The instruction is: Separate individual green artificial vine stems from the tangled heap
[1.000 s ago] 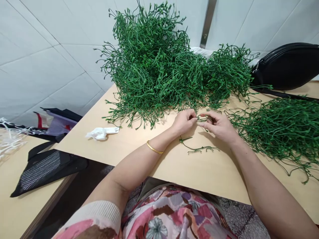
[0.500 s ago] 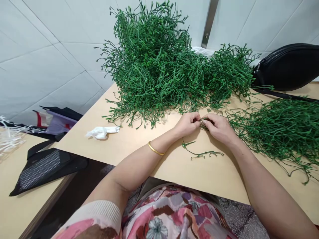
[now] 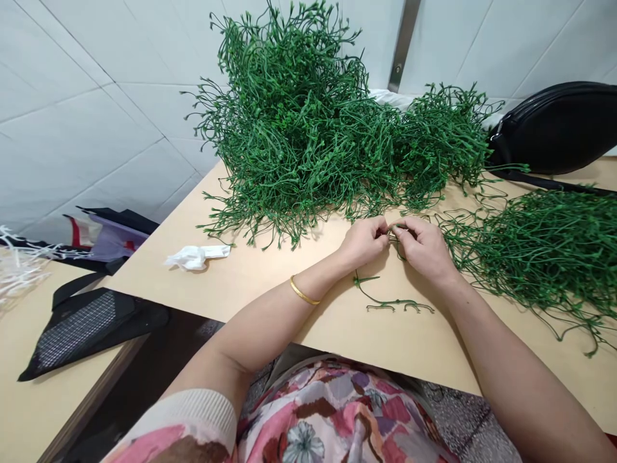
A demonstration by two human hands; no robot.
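My left hand point(image 3: 362, 241) and my right hand point(image 3: 421, 247) meet fingertip to fingertip over the wooden table point(image 3: 270, 283), both pinching a small green plastic sprig point(image 3: 394, 235) between them. A loose green stem point(image 3: 390, 301) lies on the table just below my hands. A tall heap of green artificial sprigs point(image 3: 299, 122) rises right behind my hands. A flatter pile of the same sprigs point(image 3: 544, 247) spreads out to the right of my right hand. A gold bangle point(image 3: 303, 292) sits on my left wrist.
A crumpled white tissue point(image 3: 195, 256) lies at the table's left edge. A black bag point(image 3: 554, 128) rests at the back right against the white wall. To the left, a lower table holds a black mesh pouch point(image 3: 81, 325) and white strands point(image 3: 19, 263).
My hands have drawn closer together until the fingertips touch on the sprig. The loose stem below them has shifted slightly to the right.
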